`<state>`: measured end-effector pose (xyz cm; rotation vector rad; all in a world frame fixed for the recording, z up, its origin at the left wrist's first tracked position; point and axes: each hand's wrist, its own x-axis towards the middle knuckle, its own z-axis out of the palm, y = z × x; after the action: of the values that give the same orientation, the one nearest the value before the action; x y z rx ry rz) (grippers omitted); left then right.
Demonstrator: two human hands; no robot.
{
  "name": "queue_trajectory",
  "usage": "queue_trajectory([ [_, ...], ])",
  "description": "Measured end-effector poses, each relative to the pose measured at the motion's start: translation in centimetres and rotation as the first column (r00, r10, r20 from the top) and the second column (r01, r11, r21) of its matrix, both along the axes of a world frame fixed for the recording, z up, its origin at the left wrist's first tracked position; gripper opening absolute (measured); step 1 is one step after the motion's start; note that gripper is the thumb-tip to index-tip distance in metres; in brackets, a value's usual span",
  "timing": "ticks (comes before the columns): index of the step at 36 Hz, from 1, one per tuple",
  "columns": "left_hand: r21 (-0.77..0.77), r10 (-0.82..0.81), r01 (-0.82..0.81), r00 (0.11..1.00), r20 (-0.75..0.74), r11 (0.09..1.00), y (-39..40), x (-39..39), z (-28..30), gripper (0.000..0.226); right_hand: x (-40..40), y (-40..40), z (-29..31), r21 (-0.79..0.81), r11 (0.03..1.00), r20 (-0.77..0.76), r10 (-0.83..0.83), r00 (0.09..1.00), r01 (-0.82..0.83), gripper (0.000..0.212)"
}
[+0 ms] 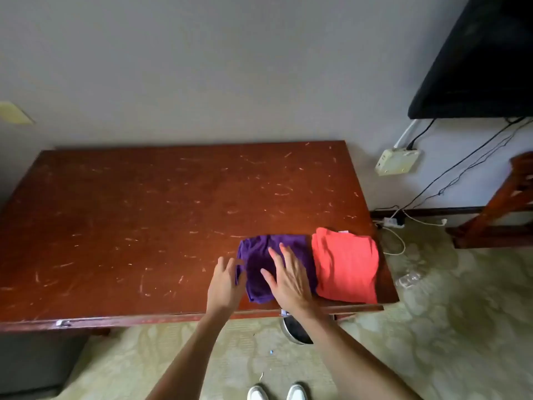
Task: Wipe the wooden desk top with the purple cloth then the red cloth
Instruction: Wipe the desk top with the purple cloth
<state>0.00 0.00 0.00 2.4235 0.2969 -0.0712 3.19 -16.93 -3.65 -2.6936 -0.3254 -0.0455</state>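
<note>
A scratched wooden desk top (pixel 144 215) fills the middle of the view. Near its front right corner lies a folded purple cloth (pixel 259 255), and a folded red cloth (pixel 346 267) lies right beside it on the right, touching it. My right hand (pixel 288 278) rests flat on the purple cloth with fingers spread. My left hand (pixel 226 284) is at the purple cloth's left edge, fingers apart and curled toward the fabric; whether it touches the edge I cannot tell.
A grey wall stands behind the desk. At the right are a black screen (pixel 484 59), a wall socket (pixel 398 161), trailing cables (pixel 450 180), a power strip (pixel 390 222) on the floor and a wooden chair (pixel 501 203). A round dark object (pixel 297 332) sits under the desk front.
</note>
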Motion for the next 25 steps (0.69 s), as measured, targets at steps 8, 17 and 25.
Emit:
queue_trajectory([
  [8,-0.009,0.15,-0.149,0.987,0.065,0.989,0.7,4.0,-2.4,0.006,5.5,-1.4,-3.5,-0.196,0.946,-0.052,0.254,0.966,-0.259,0.061],
  [17,-0.021,0.061,-0.058,0.978,0.198,0.998,-1.0,8.9,-3.7,0.019,9.9,-1.8,-3.6,-0.211,0.945,0.016,0.26,0.965,-0.251,0.062],
  [25,0.026,0.14,-0.152,0.957,0.255,0.988,-3.7,11.9,-4.3,0.023,17.1,-2.5,-4.0,-0.222,0.943,0.035,0.261,0.965,-0.247,0.062],
])
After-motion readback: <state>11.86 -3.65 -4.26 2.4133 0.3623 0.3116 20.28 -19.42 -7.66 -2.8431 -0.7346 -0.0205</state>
